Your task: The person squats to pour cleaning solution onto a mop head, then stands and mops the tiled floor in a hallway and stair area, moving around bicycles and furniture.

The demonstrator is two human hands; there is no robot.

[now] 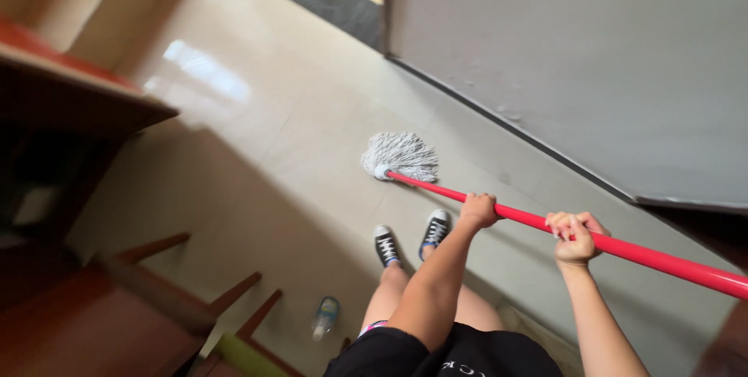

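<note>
Pale, glossy floor tiles [257, 151] fill most of the view and catch a bright patch of light near the upper left. A grey wall [576, 58] with a dark skirting line runs diagonally along the right side, and a doorway opens at the top.

Both hands grip the red handle [623, 248] of a mop. The left hand [478, 209] is wrapped around the handle lower down, nearer the mop end, with the arm stretched forward. The right hand [575, 238] is clamped around the handle higher up, fingers curled over it, well apart from the other hand. The handle slants from the lower right edge of the view up to the white string mop head [401, 156], which rests spread out on the floor near the wall, just ahead of the person's feet.

The person wears black-and-white sneakers [411, 238] and dark shorts [436, 354], and stands on the tiles facing the mop head.

On the left stands dark reddish wooden furniture [86, 89], with chair legs [234, 295] sticking out lower down. A clear plastic bottle [325, 318] lies on the floor beside those legs, near the person's left foot.
</note>
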